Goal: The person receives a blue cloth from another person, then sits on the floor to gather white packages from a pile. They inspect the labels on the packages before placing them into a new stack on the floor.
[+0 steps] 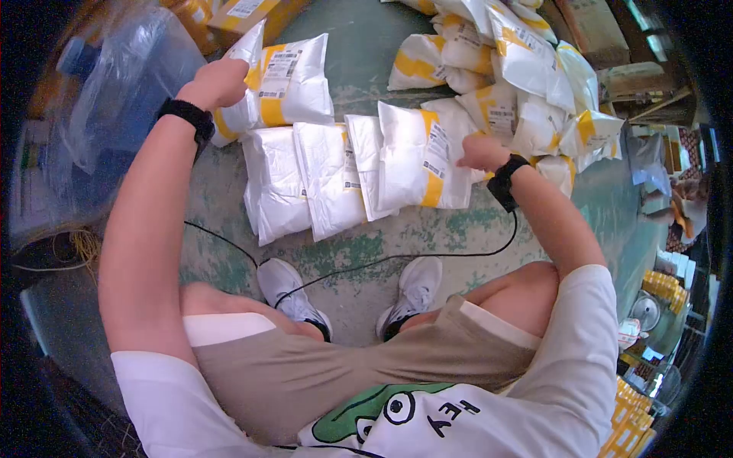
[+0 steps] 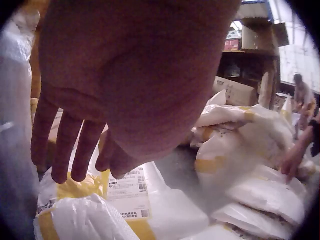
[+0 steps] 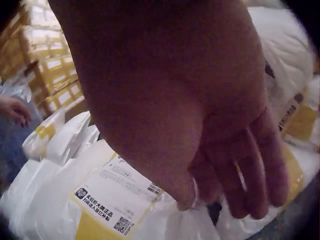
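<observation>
At the upper left, my left hand (image 1: 220,82) pinches the upper part of a white plastic mailing bag (image 1: 230,120). In the left wrist view its thumb and index finger come close together, the other fingers pointing down. Beside it lies another mailing bag (image 1: 294,84) with a yellow band and printed label. My right hand (image 1: 485,154) pinches the right edge of a labelled mailing bag (image 1: 405,156), the front one at the right end of a leaning row. Farther left in that row are two plump white mailing bags (image 1: 275,183) (image 1: 328,179).
A heap of similar bags (image 1: 527,61) lies at the upper right. Clear plastic over blue containers (image 1: 114,99) stands left, near a cardboard box (image 1: 248,17). A black cable (image 1: 397,258) crosses the worn green floor (image 1: 221,198) before my shoes (image 1: 290,290). Another person (image 2: 303,97) is in the background.
</observation>
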Demonstrator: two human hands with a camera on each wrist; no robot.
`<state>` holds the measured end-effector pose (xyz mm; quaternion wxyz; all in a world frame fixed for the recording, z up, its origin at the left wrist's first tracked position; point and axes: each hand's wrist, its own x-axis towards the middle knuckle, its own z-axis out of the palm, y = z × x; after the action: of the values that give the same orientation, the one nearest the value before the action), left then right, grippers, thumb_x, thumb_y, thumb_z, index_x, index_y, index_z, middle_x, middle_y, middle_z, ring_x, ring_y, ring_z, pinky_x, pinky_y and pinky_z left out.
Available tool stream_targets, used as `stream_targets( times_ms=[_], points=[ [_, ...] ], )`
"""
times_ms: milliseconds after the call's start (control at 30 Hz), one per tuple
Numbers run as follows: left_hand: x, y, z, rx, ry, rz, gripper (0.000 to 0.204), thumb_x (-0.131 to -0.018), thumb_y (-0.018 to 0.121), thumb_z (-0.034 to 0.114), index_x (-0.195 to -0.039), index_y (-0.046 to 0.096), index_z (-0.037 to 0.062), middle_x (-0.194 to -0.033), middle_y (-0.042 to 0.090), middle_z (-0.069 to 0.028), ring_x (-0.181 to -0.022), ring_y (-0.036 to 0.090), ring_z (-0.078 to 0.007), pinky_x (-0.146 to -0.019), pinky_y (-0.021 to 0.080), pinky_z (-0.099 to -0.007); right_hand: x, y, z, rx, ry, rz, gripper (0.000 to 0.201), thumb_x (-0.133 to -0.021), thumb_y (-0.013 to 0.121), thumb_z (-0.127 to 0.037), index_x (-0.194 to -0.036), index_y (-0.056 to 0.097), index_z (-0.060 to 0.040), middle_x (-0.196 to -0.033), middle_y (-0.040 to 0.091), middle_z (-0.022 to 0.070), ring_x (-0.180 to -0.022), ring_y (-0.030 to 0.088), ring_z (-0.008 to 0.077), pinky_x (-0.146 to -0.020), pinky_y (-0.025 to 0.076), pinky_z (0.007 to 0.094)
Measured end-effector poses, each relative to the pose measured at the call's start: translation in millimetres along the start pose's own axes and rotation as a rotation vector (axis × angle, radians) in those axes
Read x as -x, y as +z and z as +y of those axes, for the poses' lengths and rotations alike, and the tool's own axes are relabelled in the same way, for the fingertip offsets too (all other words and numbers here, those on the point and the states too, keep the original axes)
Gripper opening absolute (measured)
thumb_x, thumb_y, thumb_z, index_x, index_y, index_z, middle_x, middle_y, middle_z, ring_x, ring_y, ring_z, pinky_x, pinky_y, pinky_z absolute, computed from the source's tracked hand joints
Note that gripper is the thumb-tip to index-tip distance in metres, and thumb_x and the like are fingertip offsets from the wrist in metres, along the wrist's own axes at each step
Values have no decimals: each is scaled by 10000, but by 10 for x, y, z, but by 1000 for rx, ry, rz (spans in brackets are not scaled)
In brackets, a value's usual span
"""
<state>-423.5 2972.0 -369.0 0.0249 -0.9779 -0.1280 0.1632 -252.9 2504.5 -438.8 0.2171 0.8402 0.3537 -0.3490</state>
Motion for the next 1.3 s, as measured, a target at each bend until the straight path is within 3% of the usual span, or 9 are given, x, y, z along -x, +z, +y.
stream_targets(
  times_ms=[133, 200, 300, 400, 433, 533, 800, 1067, 1300],
  points=[
    [11, -5, 11, -14, -3, -6, 300, -825, 645, 207, -1084, 647, 56, -1057, 669, -199, -1009, 635, -368, -861, 511, -451, -206, -67, -361, 9, -65, 297, 646, -884, 568, -533, -957, 619, 108, -923, 678, 200, -822, 677, 367, -655, 576, 455],
    [52, -28, 63, -17, 1, -19, 301, -828, 639, 213, -1086, 646, 59, -1055, 669, -197, -1007, 635, -369, -859, 510, -454, -11, -386, -695, -496, 118, 60, 783, -871, 502, -641, -1158, 576, 84, -1049, 653, 228, -938, 651, 424, -751, 560, 515],
    [34, -5, 96, -7, 15, -28, 292, -836, 622, 223, -1081, 646, 66, -1051, 670, -193, -1001, 635, -369, -855, 508, -458, -176, -274, -627, -673, 288, -15, 954, -842, 387, -762, -1394, 393, 16, -1284, 532, 252, -1103, 561, 492, -832, 520, 586],
    [41, 29, 83, 4, 19, -7, 260, -843, 599, 223, -1048, 645, 70, -1037, 672, -189, -992, 637, -371, -848, 508, -464, -124, -273, -441, -887, 209, -228, 1065, -776, 320, -864, -1482, 285, -67, -1449, 398, 236, -1274, 456, 427, -967, 432, 568],
    [63, 66, 87, 6, 26, 4, 239, -845, 587, 219, -1022, 645, 70, -1024, 673, -186, -985, 637, -373, -842, 508, -468, -241, -170, -356, -922, 249, -298, 1118, -726, 307, -906, -1502, 249, -104, -1510, 290, 231, -1297, 385, 484, -964, 345, 701],
    [62, 57, 60, 4, 0, -49, 230, -830, 543, 122, -1026, 639, 51, -1042, 669, -189, -1000, 636, -366, -837, 512, -457, -486, 34, -172, -937, 228, -307, 1134, -697, 317, -924, -1520, 204, -153, -1518, 269, 233, -1290, 368, 522, -934, 330, 742],
    [-82, 202, -38, 36, -66, -76, 280, -820, 528, 52, -1071, 653, 43, -1070, 673, -179, -1017, 645, -350, -829, 526, -447, -620, 87, -264, -1138, 105, -387, 1072, -717, 383, -896, -1432, 347, -98, -1349, 468, 237, -1191, 509, 431, -909, 435, 611],
    [-261, 225, -2, 78, -200, -51, 452, -850, 632, 427, -1053, 670, 25, -1041, 678, -206, -990, 652, -352, -821, 526, -457, -358, 24, -402, -1273, 9, -177, 851, -803, 551, -733, -1379, 422, -121, -1154, 593, 56, -966, 586, 212, -751, 493, 410],
    [-393, 499, -6, 54, -247, -96, 443, -825, 639, 407, -1042, 690, 24, -1069, 681, -194, -986, 663, -350, -844, 528, -441, -543, 14, -236, -1170, -66, -197, 789, -760, 672, -672, -1303, 513, -123, -1069, 612, -7, -893, 586, 150, -709, 463, 327]
  ],
)
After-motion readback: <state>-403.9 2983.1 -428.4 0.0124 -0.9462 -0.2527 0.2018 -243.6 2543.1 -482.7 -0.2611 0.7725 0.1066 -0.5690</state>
